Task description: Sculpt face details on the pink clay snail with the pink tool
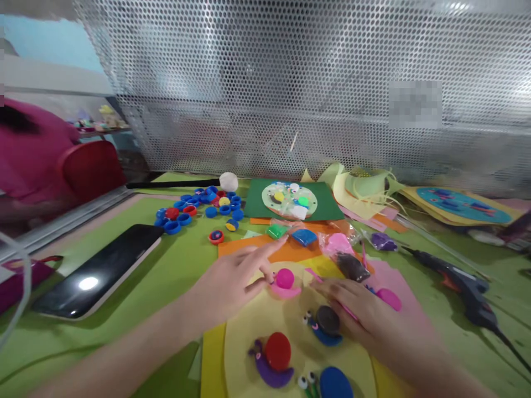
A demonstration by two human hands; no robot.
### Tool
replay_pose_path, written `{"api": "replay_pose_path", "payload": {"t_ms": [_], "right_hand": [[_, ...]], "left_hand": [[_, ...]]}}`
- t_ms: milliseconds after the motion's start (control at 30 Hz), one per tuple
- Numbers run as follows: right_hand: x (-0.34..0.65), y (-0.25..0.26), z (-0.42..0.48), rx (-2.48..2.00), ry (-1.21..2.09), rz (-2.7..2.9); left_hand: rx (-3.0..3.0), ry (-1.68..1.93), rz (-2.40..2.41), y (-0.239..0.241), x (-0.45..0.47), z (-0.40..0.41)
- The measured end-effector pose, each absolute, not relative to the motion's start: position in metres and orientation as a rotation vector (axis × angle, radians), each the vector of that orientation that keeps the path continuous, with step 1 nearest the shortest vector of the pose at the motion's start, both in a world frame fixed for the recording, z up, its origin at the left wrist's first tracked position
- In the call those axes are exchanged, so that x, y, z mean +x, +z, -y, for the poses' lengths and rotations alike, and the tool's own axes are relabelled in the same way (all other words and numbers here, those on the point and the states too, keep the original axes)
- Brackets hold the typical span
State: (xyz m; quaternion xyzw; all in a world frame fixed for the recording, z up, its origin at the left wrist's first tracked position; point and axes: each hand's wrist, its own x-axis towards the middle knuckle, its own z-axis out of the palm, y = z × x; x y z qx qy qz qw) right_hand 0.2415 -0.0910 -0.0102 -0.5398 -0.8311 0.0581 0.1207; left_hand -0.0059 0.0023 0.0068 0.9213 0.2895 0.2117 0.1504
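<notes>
My left hand (232, 282) rests on a pale yellow foam disc (257, 337), fingers stretched out, fingertips touching a pink clay snail (285, 283). My right hand (360, 315) lies to the right of it and pinches a thin pink stick (327, 290) whose tip points at the pink snail. On the disc sit more clay snails: a blue one with a dark shell (326, 325), a purple one with a red shell (274, 358), and a green one with a blue shell (329, 383).
Bags of coloured clay (340, 246) lie beyond the disc on orange foam. Several blue and red bottle caps (199, 209) sit at the back left, a black phone (97, 271) at left, a glue gun (464, 287) at right. A mesh wall (290, 83) stands behind.
</notes>
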Motion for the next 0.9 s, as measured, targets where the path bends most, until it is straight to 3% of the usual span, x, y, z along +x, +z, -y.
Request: {"api": "replay_pose_path", "payload": {"t_ms": [467,900], "right_hand": [[0.249,-0.025,0.088,-1.616,0.23,2.4],[0.249,-0.028,0.087,-1.697,0.177,2.381]], "left_hand": [[2.582,0.88,-0.944,0.003,-0.008,0.003],[2.231,0.856,-1.092,0.014,-0.002,0.008]]}}
